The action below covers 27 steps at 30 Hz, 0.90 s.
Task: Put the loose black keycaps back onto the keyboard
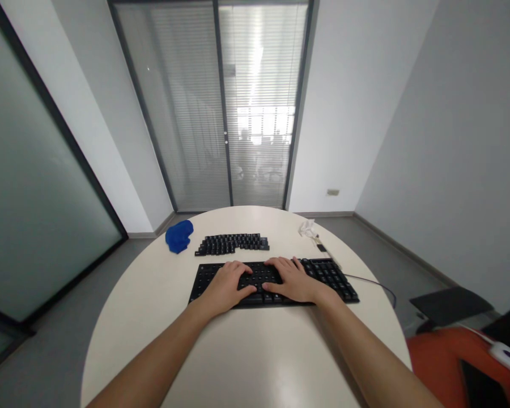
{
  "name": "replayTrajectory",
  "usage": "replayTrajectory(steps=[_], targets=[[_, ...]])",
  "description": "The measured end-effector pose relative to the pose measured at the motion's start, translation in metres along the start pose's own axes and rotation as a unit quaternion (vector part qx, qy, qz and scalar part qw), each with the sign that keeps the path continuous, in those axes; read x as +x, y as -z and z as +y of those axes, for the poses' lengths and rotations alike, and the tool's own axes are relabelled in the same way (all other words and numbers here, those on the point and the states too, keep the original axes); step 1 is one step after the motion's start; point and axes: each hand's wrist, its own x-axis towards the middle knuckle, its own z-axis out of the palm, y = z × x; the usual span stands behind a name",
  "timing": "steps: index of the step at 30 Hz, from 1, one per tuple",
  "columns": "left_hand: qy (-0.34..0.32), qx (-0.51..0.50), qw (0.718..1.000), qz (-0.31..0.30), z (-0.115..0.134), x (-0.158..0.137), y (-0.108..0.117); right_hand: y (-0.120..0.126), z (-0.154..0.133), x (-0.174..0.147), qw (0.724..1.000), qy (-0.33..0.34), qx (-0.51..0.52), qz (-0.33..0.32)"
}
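Note:
A black keyboard [255,301] lies lengthwise across the white round table. Keycaps are off much of its left and middle part, while the right end still has its keys. My left hand [227,286] rests on the left half, fingers stretched out and thumb pointing right. On the middle lies my right hand [295,283], its fingers spread and thumb pointing left. Neither hand appears to hold anything. Just beyond the keyboard, loose black keycaps [233,243] are laid out in several rows.
At the far left of the table [136,317] lies a blue cloth-like piece [179,236]. A crumpled white tissue [308,228] and a thin brush-like tool [329,253] are at the far right. A cable [374,280] runs off the right edge, near an orange chair [437,362].

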Motion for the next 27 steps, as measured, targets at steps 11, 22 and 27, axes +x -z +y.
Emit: replayTrajectory(steps=[11, 22, 27], targets=[[-0.063, 0.013, 0.998, -0.008, 0.01, -0.006, -0.003, 0.017, 0.0, -0.01, 0.998, -0.044, -0.013, -0.043], [-0.16, -0.079, 0.976, -0.121, 0.02, -0.011, 0.011, 0.036, 0.017, -0.024, 0.993, -0.07, -0.023, -0.09], [-0.13, -0.082, 0.983, -0.102, 0.021, -0.009, 0.002, 0.034, 0.035, -0.021, 0.996, -0.065, -0.019, -0.064]])
